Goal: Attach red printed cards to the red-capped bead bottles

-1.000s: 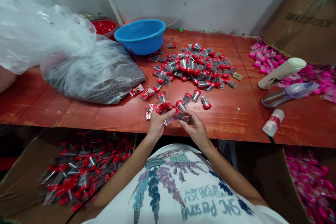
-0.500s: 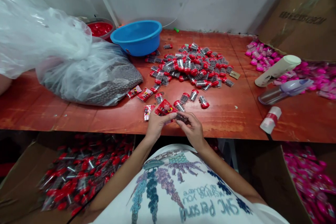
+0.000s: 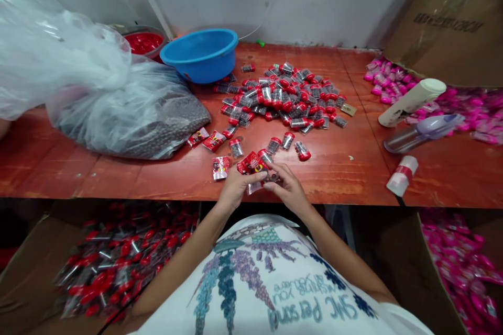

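Just above the table's front edge, my left hand [image 3: 234, 187] is closed on a red printed packet [image 3: 248, 163], its thumb pointing right. My right hand [image 3: 290, 188] pinches a small clear container with dark contents [image 3: 273, 175] against the packet; fingers partly cover it. Both hands nearly meet. Beside the left fingers lies another red printed packet [image 3: 220, 167]. Around the hands are several small clear jars with red caps and dark contents, among them one jar [image 3: 236, 148] behind the left hand and another jar [image 3: 302, 151] to the right.
A heap of red-capped jars [image 3: 275, 97] covers the table's middle. Left of it are a blue basin [image 3: 200, 57] and a plastic bag of dark pieces [image 3: 157, 120]. At right stand a white flask [image 3: 408, 104], a bottle [image 3: 420, 133] and pink items [image 3: 393, 81]. Cartons flank me below.
The red packet between my hands has tilted and moved slightly right and down. My right fingers have shifted on the small container. The view has moved slightly.
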Demonstrator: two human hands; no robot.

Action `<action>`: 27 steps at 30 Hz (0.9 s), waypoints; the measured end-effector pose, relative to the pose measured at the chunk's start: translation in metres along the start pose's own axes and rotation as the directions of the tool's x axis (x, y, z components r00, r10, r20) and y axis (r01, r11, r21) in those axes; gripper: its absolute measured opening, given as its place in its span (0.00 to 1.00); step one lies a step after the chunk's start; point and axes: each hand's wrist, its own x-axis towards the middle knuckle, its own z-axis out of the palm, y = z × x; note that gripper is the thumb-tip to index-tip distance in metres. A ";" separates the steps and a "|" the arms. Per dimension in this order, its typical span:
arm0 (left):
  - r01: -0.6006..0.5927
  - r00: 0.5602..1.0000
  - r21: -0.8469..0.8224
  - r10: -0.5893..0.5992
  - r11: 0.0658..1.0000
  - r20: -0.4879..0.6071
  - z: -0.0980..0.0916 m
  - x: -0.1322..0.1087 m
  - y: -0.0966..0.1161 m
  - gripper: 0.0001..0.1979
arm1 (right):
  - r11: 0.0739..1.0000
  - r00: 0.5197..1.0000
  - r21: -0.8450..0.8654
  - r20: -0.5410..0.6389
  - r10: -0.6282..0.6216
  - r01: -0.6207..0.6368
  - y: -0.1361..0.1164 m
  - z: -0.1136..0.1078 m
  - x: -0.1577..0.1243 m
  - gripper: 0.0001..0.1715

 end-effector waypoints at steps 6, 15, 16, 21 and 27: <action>0.066 0.998 -0.035 -0.066 0.997 0.009 0.006 -0.001 -0.006 0.14 | 0.998 0.996 0.034 -0.056 0.063 -0.061 0.006 -0.008 -0.002 0.21; 0.252 0.965 -0.076 -0.245 0.965 0.093 0.006 0.002 -0.023 0.16 | 0.970 0.954 0.113 -0.191 0.232 -0.214 0.027 -0.028 -0.017 0.19; 0.276 0.960 -0.098 -0.268 0.956 0.084 0.004 0.002 -0.024 0.16 | 0.970 0.941 0.098 -0.236 0.242 -0.225 0.031 -0.037 -0.020 0.20; 0.317 0.944 -0.172 -0.328 0.933 -0.040 -0.007 0.004 -0.022 0.15 | 0.945 0.854 -0.148 -0.485 0.189 -0.293 0.056 -0.092 -0.036 0.22; 0.334 0.925 -0.203 -0.361 0.920 -0.117 -0.008 0.006 -0.023 0.07 | 0.893 0.847 -0.282 -0.501 0.175 -0.351 0.068 -0.113 -0.044 0.27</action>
